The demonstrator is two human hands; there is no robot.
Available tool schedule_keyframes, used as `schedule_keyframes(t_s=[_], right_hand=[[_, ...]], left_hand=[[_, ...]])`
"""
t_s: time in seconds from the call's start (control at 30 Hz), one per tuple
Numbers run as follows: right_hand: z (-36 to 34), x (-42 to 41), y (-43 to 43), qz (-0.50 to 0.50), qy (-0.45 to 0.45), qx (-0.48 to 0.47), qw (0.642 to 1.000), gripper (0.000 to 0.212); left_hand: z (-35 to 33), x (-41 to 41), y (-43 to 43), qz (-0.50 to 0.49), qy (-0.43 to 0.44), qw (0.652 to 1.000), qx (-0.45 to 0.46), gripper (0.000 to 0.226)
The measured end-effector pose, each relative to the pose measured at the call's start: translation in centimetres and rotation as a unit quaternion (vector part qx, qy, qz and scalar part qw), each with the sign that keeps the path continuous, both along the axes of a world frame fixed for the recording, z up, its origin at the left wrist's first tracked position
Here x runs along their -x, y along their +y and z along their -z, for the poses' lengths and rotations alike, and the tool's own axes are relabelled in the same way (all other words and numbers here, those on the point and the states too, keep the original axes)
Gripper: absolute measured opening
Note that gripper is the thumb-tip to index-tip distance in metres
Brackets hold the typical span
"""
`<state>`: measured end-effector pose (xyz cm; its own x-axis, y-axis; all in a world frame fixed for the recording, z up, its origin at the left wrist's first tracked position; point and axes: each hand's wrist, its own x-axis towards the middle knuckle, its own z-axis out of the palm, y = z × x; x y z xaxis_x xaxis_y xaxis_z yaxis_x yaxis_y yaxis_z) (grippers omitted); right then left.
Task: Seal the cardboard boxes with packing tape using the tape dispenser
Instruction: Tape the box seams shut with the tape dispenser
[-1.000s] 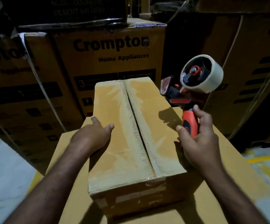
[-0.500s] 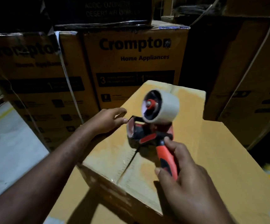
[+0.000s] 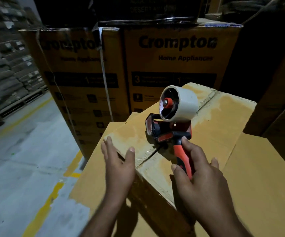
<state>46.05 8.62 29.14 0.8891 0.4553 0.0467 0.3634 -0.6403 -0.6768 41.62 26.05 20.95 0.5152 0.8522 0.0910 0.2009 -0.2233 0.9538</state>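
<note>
Head view: I see right hand [image 3: 201,183] grasping tape dispenser [image 3: 170,120] by handle, nose low over seam of small box [image 3: 223,120] atop bigger carton [image 3: 261,182]. Left hand [image 3: 119,161] released, flat at near corner. My guess at risk: weak bracing lets box skid and tape wander off seam.

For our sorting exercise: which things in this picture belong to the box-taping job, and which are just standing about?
Part of the job:
small box
tape dispenser, gripped by the right hand
tape roll
left hand, at the box's edge

Just standing about:
printed cartons
stacked sacks
floor
</note>
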Motion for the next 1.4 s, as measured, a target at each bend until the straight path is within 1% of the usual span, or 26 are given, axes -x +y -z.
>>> schedule_keyframes(t_s=[0.07, 0.17, 0.3, 0.37, 0.4, 0.43, 0.47, 0.5, 0.53, 0.57, 0.6, 0.63, 0.67, 0.7, 0.73, 0.77, 0.8, 0.83, 0.87, 0.9, 0.93, 1.0, 1.17, 1.3, 1.4], right_hand=[[0.4, -0.4, 0.1, -0.008, 0.016, -0.028, 0.999, 0.066], [0.6, -1.6, 0.3, -0.023, 0.024, -0.059, 0.998, 0.067], [0.5, -4.3, 0.8, -0.018, 0.025, -0.097, 0.995, 0.064], [0.4, -5.1, 0.9, -0.013, 0.019, -0.108, 0.994, 0.063], [0.2, -5.3, 0.9, -0.012, 0.017, -0.112, 0.994, 0.062], [-0.1, -5.5, 0.8, -0.010, 0.015, -0.114, 0.993, 0.062], [-0.5, -5.8, 0.7, -0.009, 0.009, -0.119, 0.993, 0.063], [-1.0, -6.1, 0.6, -0.008, 0.003, -0.124, 0.992, 0.064], [-1.6, -6.4, 0.6, -0.007, 0.000, -0.131, 0.991, 0.064], [-2.2, -6.7, 0.6, -0.006, -0.003, -0.138, 0.990, 0.064], [-2.8, -7.0, 0.6, -0.007, -0.008, -0.145, 0.989, 0.064], [-3.4, -7.2, 0.5, -0.011, -0.014, -0.151, 0.988, 0.063], [-3.9, -7.4, 0.3, -0.017, -0.018, -0.160, 0.987, 0.063], [-4.3, -7.5, 0.1, -0.024, -0.018, -0.172, 0.985, 0.063], [-4.5, -7.4, -0.1, -0.032, -0.013, -0.184, 0.982, 0.063], [-4.6, -7.3, -0.3, -0.040, -0.010, -0.194, 0.980, 0.064], [-4.7, -7.1, -0.4, -0.048, -0.010, -0.199, 0.979, 0.064], [-4.5, -6.8, -0.3, -0.057, -0.013, -0.197, 0.979, 0.064], [-4.3, -6.6, -0.2, -0.065, -0.016, -0.194, 0.979, 0.065], [-4.1, -6.4, 0.0, -0.073, -0.018, -0.191, 0.979, 0.065], [-3.9, -6.1, 0.2, -0.081, -0.019, -0.188, 0.979, 0.066], [-3.5, -5.3, 0.6, -0.101, -0.025, -0.178, 0.978, 0.067], [-2.2, -4.2, 1.4, -0.134, -0.053, -0.169, 0.975, 0.067], [-1.6, -3.7, 2.0, -0.165, -0.071, -0.193, 0.965, 0.067], [-1.3, -3.6, 2.7, -0.178, -0.083, -0.215, 0.957, 0.066]], left_hand=[[0.2, -1.1, 0.3, 0.020, -0.016, 1.000, 0.001, 0.075], [0.2, -3.0, 3.9, 0.073, -0.022, 0.997, 0.013, 0.073], [-0.5, -4.3, 8.6, 0.159, -0.002, 0.987, 0.038, 0.084], [-1.3, -4.9, 9.0, 0.166, 0.025, 0.986, 0.017, 0.081], [-1.6, -5.2, 8.9, 0.155, 0.057, 0.986, -0.020, 0.077], [-2.0, -5.5, 8.5, 0.144, 0.107, 0.980, -0.086, 0.069], [-2.6, -5.7, 8.0, 0.137, 0.167, 0.961, -0.172, 0.061], [-3.3, -5.9, 7.4, 0.143, 0.210, 0.932, -0.259, 0.053], [-3.9, -6.1, 6.9, 0.169, 0.238, 0.902, -0.320, 0.046], [-4.5, -6.4, 6.5, 0.206, 0.258, 0.877, -0.349, 0.042], [-4.9, -6.6, 6.2, 0.241, 0.278, 0.859, -0.357, 0.041], [-5.1, -6.8, 6.1, 0.259, 0.288, 0.848, -0.361, 0.041], [-5.3, -6.9, 6.0, 0.253, 0.281, 0.852, -0.362, 0.040], [-5.6, -6.7, 5.7, 0.221, 0.247, 0.874, -0.356, 0.038], [-6.0, -6.4, 5.4, 0.174, 0.186, 0.911, -0.323, 0.034], [-6.6, -5.9, 5.0, 0.136, 0.109, 0.952, -0.252, 0.031], [-7.5, -5.5, 4.6, 0.128, 0.034, 0.982, -0.132, 0.032], [-8.5, -5.2, 4.3, 0.152, -0.026, 0.988, 0.019, 0.037], [-9.5, -5.2, 4.2, 0.188, -0.065, 0.967, 0.161, 0.045], [-10.5, -5.1, 4.4, 0.219, -0.081, 0.936, 0.262, 0.053], [-11.2, -5.1, 4.8, 0.240, -0.085, 0.911, 0.323, 0.062], [-12.1, -4.9, 5.5, 0.265, -0.092, 0.880, 0.383, 0.073], [-12.2, -3.7, 7.2, 0.259, -0.136, 0.830, 0.475, 0.075], [-11.4, -3.0, 7.7, 0.230, -0.173, 0.788, 0.545, 0.070], [-11.0, -3.0, 7.5, 0.203, -0.208, 0.775, 0.561, 0.062]])
